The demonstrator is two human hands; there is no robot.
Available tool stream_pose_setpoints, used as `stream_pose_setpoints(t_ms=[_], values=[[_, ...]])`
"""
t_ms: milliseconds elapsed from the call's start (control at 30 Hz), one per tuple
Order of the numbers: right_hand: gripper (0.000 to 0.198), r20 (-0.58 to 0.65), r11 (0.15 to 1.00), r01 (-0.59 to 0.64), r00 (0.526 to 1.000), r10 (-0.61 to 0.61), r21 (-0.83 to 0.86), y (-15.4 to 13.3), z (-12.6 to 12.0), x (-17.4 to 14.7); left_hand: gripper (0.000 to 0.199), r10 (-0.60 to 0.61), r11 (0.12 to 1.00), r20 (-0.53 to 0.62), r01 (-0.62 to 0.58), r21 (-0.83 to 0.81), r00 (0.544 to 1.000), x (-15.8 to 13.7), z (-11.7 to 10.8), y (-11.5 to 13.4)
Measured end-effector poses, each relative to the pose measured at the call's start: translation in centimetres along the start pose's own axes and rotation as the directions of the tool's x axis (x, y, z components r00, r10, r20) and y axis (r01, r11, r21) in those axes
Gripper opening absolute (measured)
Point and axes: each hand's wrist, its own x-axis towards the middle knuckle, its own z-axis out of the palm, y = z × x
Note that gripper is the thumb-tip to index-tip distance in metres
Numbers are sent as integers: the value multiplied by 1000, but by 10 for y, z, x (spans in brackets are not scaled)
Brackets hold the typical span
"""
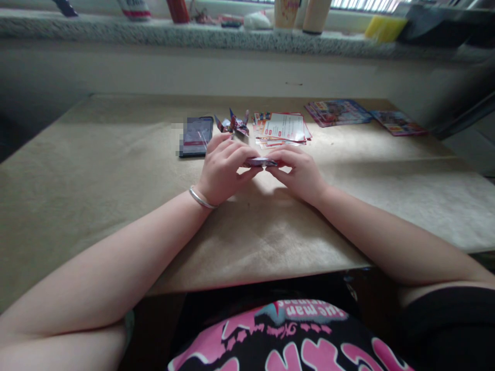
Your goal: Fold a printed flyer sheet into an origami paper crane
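My left hand (pixel 224 167) and my right hand (pixel 299 170) meet above the middle of the table. Between their thumbs and fingers they pinch a small, flat folded piece of printed paper (pixel 259 162), seen nearly edge-on. Its left part is partly hidden by the left fingers. Just beyond the left hand stands a cluster of folded paper pieces (pixel 237 123) with pointed, dark printed tips. A loose stack of printed cards (pixel 286 128), white and red, lies behind the right hand. To the left, a dark phone (pixel 197 136) rests on the table.
More colourful printed cards (pixel 338 112) lie at the back right, with another pile (pixel 400 122) beside them. The table (pixel 116 206) ends at a wall. Above it, a speckled windowsill (pixel 216 38) holds cups, a red container (pixel 178 11) and a yellow object (pixel 385 28).
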Motion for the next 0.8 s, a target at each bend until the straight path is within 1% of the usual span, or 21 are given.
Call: stream_pose_setpoints(t_ms=[167, 267, 433, 500, 633, 700, 800], values=[[12, -38, 1000, 17, 999, -18, -23, -1, -1, -1, 26, -7, 1000, -9, 7, -13, 1000, 0, 0, -1], [10, -65, 999, 3, 998, -6, -47, -1, -2, -2, 28, -16, 1000, -12, 15, -25, 1000, -1, 1, -3], [11, -42, 999, 9, 999, -10, -41, -1, -3, -2, 26, 0, 999, -10, 0, -51, 1000, -2, 2, -5], [11, -57, 999, 24, 998, -26, -34, -1, -3, -2, 25, -4, 998, -15, 3, -56, 1000, -1, 0, -3], [11, -68, 998, 40, 997, -43, -44, -1, -4, -2, 25, -49, 996, -36, 47, -78, 998, 0, -5, 7], [12, -53, 997, 38, 998, -41, -62, -2, -4, -1, 21, -45, 995, -26, 42, -93, 999, 1, -7, 11], [12, -43, 995, 48, 998, -52, -82, -2, -4, -1, 23, -29, 995, -32, 26, -101, 999, 2, -9, 14]])
